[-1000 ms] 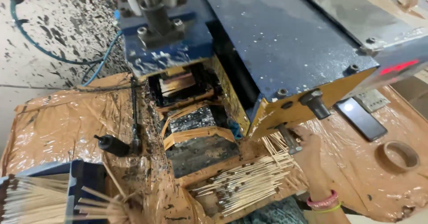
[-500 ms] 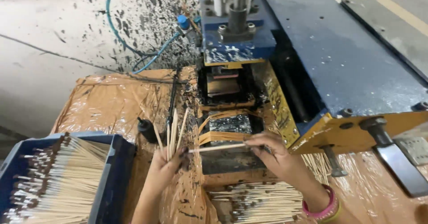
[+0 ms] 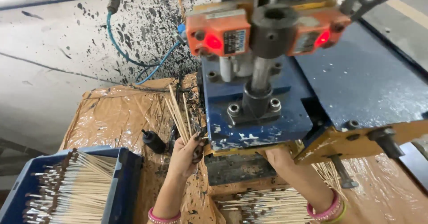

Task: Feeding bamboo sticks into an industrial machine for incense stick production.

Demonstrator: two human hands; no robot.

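My left hand (image 3: 185,155) grips a small bundle of thin bamboo sticks (image 3: 177,112) that fan upward beside the blue machine (image 3: 258,112). My right hand (image 3: 278,157) reaches under the machine's front edge; its fingers are hidden there, so what it holds cannot be seen. Pink bangles circle both wrists. A pile of finished sticks with dark tips (image 3: 263,204) lies below the machine between my forearms.
A blue crate (image 3: 125,179) full of sticks stands at the lower left. Brown plastic sheeting (image 3: 116,117) covers the table. A small black knob (image 3: 154,141) sits by the crate. Orange boxes with red lights (image 3: 218,34) top the machine. A blue hose (image 3: 129,59) runs along the splattered wall.
The view has tilted up and closer to the machine. My left hand has raised its sticks beside the machine, and my right hand has slid under its front edge, out of sight.
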